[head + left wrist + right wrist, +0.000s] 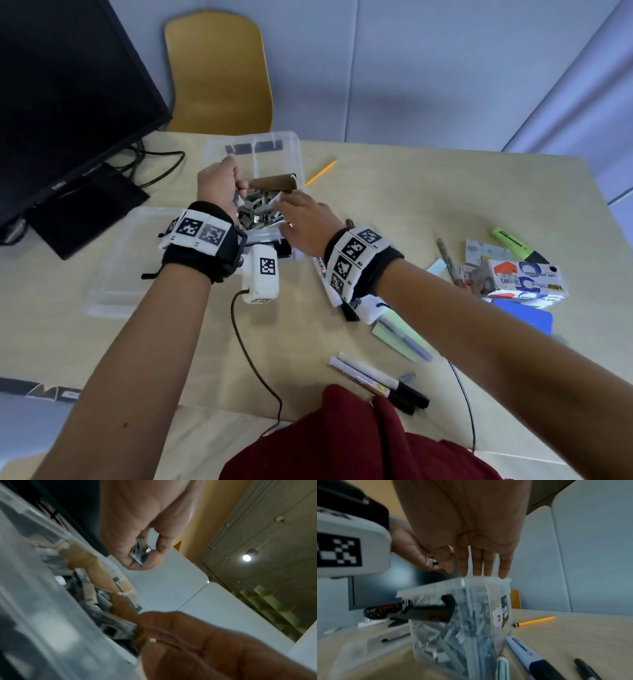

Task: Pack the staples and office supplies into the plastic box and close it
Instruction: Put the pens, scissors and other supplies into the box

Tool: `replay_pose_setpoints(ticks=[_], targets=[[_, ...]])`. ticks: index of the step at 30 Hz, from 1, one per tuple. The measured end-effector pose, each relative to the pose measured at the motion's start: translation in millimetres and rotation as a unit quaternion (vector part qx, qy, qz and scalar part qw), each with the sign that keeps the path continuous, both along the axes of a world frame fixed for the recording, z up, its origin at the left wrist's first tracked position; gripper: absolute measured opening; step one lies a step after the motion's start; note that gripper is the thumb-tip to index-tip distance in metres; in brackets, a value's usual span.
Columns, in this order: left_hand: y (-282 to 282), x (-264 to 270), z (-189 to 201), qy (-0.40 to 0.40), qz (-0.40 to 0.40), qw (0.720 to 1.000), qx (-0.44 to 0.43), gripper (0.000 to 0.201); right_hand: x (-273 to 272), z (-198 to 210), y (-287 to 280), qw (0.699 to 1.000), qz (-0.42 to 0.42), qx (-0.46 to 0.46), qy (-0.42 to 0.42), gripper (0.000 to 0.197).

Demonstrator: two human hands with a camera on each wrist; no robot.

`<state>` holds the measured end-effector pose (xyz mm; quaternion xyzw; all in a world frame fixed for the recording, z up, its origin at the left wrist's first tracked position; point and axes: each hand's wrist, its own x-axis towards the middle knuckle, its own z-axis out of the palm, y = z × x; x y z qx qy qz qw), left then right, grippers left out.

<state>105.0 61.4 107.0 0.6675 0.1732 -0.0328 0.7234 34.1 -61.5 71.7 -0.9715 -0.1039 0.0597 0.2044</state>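
A clear plastic box [274, 137] stands open at the table's middle, filled with loose grey staple strips [257, 212] and a brown cardboard piece [274, 183]. My left hand [236, 188] hovers over the box's left side and pinches a short staple strip [140, 555] between thumb and fingers. My right hand [284, 205] reaches over the near right corner. In the right wrist view its fingers [477, 563] are straight, with the tips touching the box's rim [423, 589]. It holds nothing that I can see.
The box's clear lid [126, 260] lies flat to the left, beside a black monitor [68, 102]. To the right lie markers [376, 383], a green highlighter [513, 243], a tape carton [524, 277] and a pencil [322, 171]. A yellow chair [219, 68] stands behind the table.
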Motion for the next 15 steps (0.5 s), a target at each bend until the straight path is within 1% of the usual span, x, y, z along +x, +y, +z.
replay_pose_setpoints(ticks=[3, 5, 7, 9, 12, 13, 15], targets=[[4.5, 8.1, -11.8, -0.004, -0.026, 0.993, 0.116, 0.028, -4.9, -12.5, 2.8, 1.000, 0.001, -0.025, 0.006, 0.045], [5.5, 8.5, -19.0, -0.024, -0.053, 0.979, 0.196, 0.027, -8.9, -15.9, 2.4, 0.999, 0.001, -0.038, -0.007, 0.046], [3.9, 4.9, -26.7, -0.059, -0.077, 0.960, 0.263, 0.025, -12.2, -20.1, 1.9, 0.999, -0.001, -0.047, -0.027, 0.047], [4.6, 0.8, -34.5, -0.102, -0.093, 0.937, 0.321, 0.021, -14.9, -24.8, 2.4, 0.998, -0.006, -0.043, -0.039, 0.048], [6.6, -4.1, -46.2, -0.165, -0.123, 0.901, 0.381, 0.023, -18.8, -32.8, 3.3, 0.998, -0.013, -0.019, -0.053, 0.052], [7.4, -4.4, -49.6, -0.186, -0.130, 0.886, 0.404, 0.024, -19.8, -35.6, 3.5, 0.998, -0.015, -0.003, -0.063, 0.053], [7.8, -5.2, -53.8, -0.220, -0.137, 0.846, 0.466, 0.025, -23.2, -40.0, 4.9, 0.995, -0.016, 0.024, -0.090, 0.051]])
